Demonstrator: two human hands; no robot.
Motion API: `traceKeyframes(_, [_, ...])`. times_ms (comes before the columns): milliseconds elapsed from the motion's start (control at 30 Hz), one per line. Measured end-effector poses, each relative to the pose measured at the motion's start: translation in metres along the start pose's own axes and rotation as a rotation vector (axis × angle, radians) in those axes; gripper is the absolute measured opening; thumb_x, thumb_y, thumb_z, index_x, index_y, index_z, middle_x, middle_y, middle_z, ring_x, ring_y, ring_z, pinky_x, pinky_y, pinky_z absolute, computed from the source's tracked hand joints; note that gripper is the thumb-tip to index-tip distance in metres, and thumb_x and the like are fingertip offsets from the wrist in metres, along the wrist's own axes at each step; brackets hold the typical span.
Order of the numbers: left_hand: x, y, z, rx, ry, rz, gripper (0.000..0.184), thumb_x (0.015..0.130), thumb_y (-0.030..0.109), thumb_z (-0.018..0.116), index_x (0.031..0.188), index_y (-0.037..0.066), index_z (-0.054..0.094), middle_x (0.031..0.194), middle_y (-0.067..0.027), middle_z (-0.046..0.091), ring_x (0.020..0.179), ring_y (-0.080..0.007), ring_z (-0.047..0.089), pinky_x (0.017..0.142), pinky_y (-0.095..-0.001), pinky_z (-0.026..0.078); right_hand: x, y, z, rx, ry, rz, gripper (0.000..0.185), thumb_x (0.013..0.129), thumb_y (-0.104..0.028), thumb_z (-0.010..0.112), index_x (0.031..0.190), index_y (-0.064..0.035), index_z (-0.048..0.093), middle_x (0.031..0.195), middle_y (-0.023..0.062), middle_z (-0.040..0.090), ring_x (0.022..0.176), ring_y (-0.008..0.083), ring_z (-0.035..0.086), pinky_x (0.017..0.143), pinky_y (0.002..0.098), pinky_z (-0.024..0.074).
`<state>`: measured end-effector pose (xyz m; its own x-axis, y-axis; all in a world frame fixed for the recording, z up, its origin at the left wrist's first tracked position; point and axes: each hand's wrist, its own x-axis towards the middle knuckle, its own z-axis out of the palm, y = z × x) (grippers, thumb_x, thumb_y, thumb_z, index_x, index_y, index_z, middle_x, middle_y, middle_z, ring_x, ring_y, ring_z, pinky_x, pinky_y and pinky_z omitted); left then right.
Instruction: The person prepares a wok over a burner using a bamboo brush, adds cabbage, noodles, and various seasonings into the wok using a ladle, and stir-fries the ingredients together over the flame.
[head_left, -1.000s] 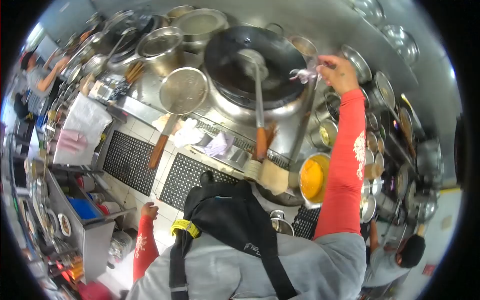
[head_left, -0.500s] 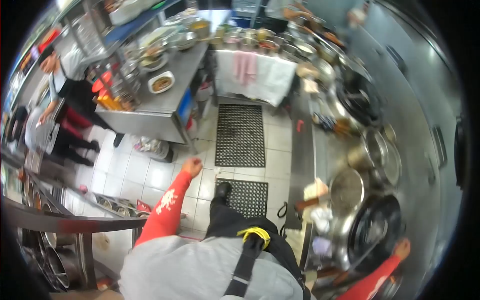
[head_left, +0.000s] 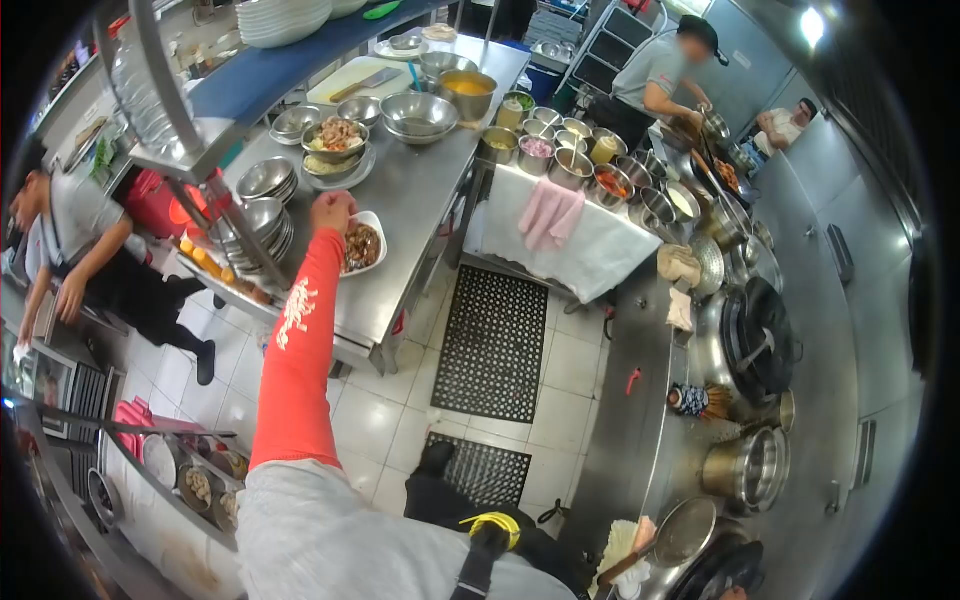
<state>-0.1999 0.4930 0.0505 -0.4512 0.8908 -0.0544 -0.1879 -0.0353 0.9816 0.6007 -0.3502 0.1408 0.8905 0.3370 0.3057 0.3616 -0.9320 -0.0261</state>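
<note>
Steel counter (head_left: 415,190) fills the upper left of the frame, where the person's left hand (head_left: 333,212) has come in over it; half a second earlier that hand was above the floor tiles, well apart from the counter. Its fingers look bent, but whether they grip anything cannot be told. Just beside it, on its right in the frame, the white dish (head_left: 375,221) of brown food rests on the counter; contact between the two is unclear. Stacked metal bowls (head_left: 268,178) stand left of the hand, and a bowl of shredded food (head_left: 336,137) sits above it. Right of the counter, the pink cloth (head_left: 551,213) still hangs over the white cloth (head_left: 610,252). At the bottom right edge, only a sliver of the right hand (head_left: 735,593) shows near a dark wok (head_left: 718,577), well apart from the dish; its state cannot be told.
</note>
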Motion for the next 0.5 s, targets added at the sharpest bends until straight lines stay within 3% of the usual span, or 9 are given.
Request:
traceKeyframes(133, [0.117,-0.019,0.001,-0.006,-0.036,-0.023,0.017,0.083,0.019,0.062,0.087,0.003,0.063,0.069,-0.0081,0.062,0.046,-0.0152,0.055,0.041,-0.0274,0.045,0.002,-0.032,-0.006,-0.097,-0.011,0.028,0.017,0.077,-0.004,0.059,0.089,0.0051,0.066,0.086,0.0232,0.066,0.081,0.0334,0.065,0.075,0.0406,0.0494])
traceKeyframes(233, [0.152,-0.008,0.008,0.045,0.146,-0.156,0.026,0.082,0.024,0.064,0.095,0.002,0.059,0.072,-0.0085,0.061,0.057,-0.0169,0.060,0.042,-0.0251,0.046,0.000,-0.033,-0.018,-0.171,-0.013,0.051,0.016,0.077,-0.004,0.059,0.088,0.0047,0.066,0.086,0.0234,0.066,0.081,0.0340,0.064,0.075,0.0404,0.0494])
traceKeyframes(333, [0.185,-0.017,0.008,0.007,0.229,-0.221,0.032,0.081,0.028,0.066,0.096,0.001,0.059,0.071,-0.0094,0.060,0.057,-0.0180,0.060,0.043,-0.0260,0.048,0.002,-0.026,-0.030,-0.239,-0.004,0.060,0.015,0.077,-0.004,0.059,0.088,0.0044,0.066,0.085,0.0236,0.066,0.081,0.0345,0.064,0.075,0.0403,0.0494])
traceKeyframes(400, [0.202,-0.030,0.009,0.060,0.329,-0.151,0.035,0.082,0.034,0.064,0.094,0.001,0.064,0.070,-0.0107,0.064,0.053,-0.0174,0.061,0.044,-0.0273,0.048,0.003,-0.010,-0.036,-0.288,0.013,0.045,0.015,0.076,-0.004,0.059,0.087,0.0042,0.066,0.085,0.0237,0.066,0.080,0.0349,0.064,0.074,0.0402,0.0494])
traceKeyframes(467, [0.206,-0.028,0.002,0.164,0.267,-0.141,0.040,0.081,0.039,0.063,0.095,0.001,0.064,0.070,-0.0114,0.065,0.057,-0.0205,0.064,0.048,-0.0310,0.052,0.006,0.024,-0.031,-0.229,0.055,-0.009,0.017,0.076,-0.005,0.060,0.089,0.0026,0.065,0.087,0.0231,0.065,0.078,0.0375,0.062,0.072,0.0435,0.0491])
traceKeyframes(500, [0.239,-0.051,-0.015,0.045,0.114,-0.081,0.044,0.082,0.043,0.064,0.095,0.001,0.064,0.078,-0.0113,0.066,0.067,-0.0218,0.065,0.058,-0.0340,0.053,-0.004,0.013,-0.036,-0.308,0.110,-0.073,0.016,0.075,-0.006,0.061,0.089,0.0011,0.065,0.091,0.0210,0.065,0.078,0.0371,0.062,0.072,0.0452,0.0489])
